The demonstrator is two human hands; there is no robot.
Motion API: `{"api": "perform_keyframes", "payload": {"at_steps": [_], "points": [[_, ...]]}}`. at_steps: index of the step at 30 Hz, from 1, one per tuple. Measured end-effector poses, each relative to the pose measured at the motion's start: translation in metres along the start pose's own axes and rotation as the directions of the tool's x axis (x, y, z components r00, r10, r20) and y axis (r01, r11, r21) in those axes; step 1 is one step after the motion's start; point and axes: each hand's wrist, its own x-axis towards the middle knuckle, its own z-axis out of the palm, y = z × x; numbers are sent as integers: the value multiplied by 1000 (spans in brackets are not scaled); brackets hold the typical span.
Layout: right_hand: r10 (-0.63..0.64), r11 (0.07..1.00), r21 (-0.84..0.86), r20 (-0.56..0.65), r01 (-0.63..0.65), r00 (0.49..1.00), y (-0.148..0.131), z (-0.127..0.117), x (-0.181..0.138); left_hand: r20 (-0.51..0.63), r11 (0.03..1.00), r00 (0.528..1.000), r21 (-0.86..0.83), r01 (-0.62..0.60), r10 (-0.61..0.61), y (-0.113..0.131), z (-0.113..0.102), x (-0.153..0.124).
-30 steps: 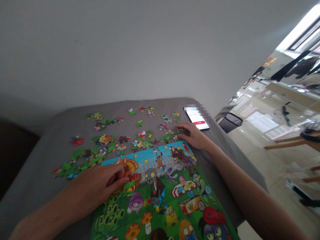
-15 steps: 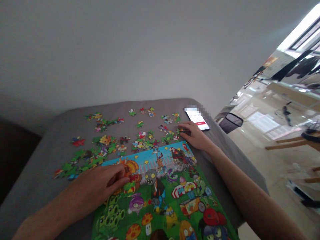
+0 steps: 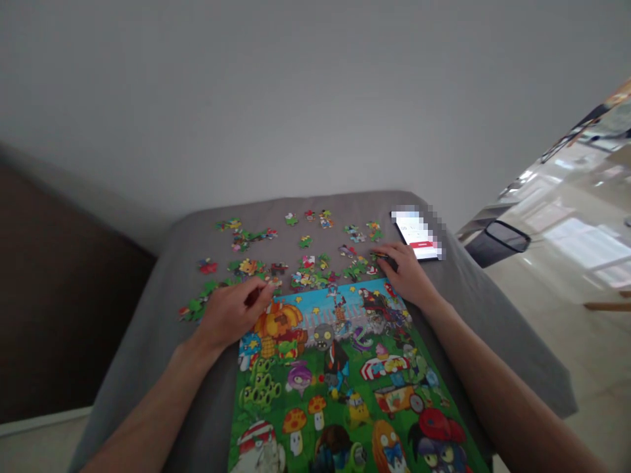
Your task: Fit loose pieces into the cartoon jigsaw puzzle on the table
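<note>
A colourful cartoon jigsaw sheet (image 3: 340, 368) lies on a grey cloth-covered table (image 3: 162, 309). Beyond its far edge, several loose puzzle pieces (image 3: 305, 263) are scattered. My left hand (image 3: 231, 312) rests at the sheet's top left corner with its fingers curled, pinching something small that I cannot make out. At the sheet's top right corner my right hand (image 3: 407, 272) lies palm down, its fingertips on a dark piece (image 3: 379, 256) among the loose ones.
A phone (image 3: 418, 235) with a lit screen lies at the table's far right, just beyond my right hand. A white wall stands behind the table. A dark bin (image 3: 497, 240) sits on the shiny floor to the right. Dark flooring lies left.
The camera has turned left, so everything sits further right in view. My left hand moved up from the sheet's left edge to its top left corner. My right hand stayed among the loose pieces.
</note>
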Motion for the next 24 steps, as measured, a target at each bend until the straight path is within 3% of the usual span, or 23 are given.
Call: {"api": "perform_keyframes", "payload": {"at_steps": [9, 14, 17, 20, 24], "points": [[-6, 999, -37, 9, 7, 1000, -5, 0, 3, 9, 1000, 1000, 5, 9, -9, 0, 0, 4], [45, 992, -117, -64, -53, 997, -4, -22, 4, 12, 1000, 1000, -15, 1, -1, 0, -3, 4], [189, 954, -204, -152, -218, 970, 9, -38, -3, 7, 1000, 1000, -16, -9, 9, 0, -2, 4], [422, 843, -290, -165, -452, 892, 26, -47, -9, 9, 1000, 1000, -18, -21, 21, -1, -1, 3], [484, 817, -271, -155, -508, 861, 38, -47, -8, 12, 999, 999, -15, -34, 34, 0, -1, 2]]}}
